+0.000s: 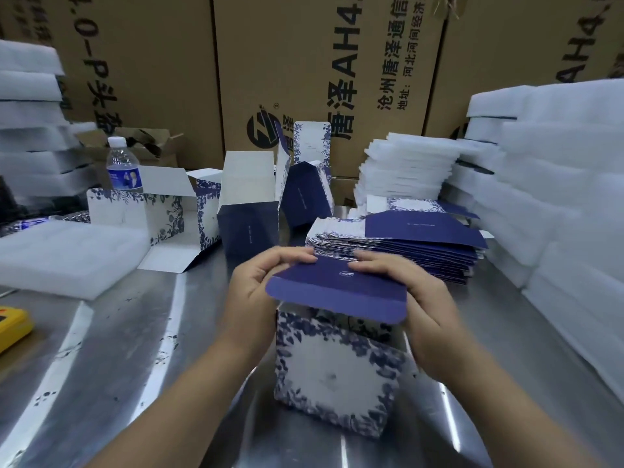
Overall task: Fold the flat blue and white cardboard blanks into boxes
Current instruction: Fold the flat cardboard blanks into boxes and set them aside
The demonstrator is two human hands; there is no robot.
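A blue and white floral box [334,369] stands upright on the metal table [141,349] in front of me. Its dark blue lid flap [341,288] is bent over the top, tuck edge toward me. My left hand [260,292] grips the box's left side with fingers curled over the flap's far edge. My right hand [408,298] holds the right side, fingers lying on the flap. A stack of flat blue blanks [405,248] lies just behind. Several folded boxes [250,224] with open lids stand at the back centre.
White foam sheets are stacked at the right [557,184], back centre [408,167] and left [30,130]. A foam tray [67,255] lies at the left, a water bottle [123,163] behind it. A yellow object [11,322] sits at the left edge. Brown cartons [320,62] wall the back.
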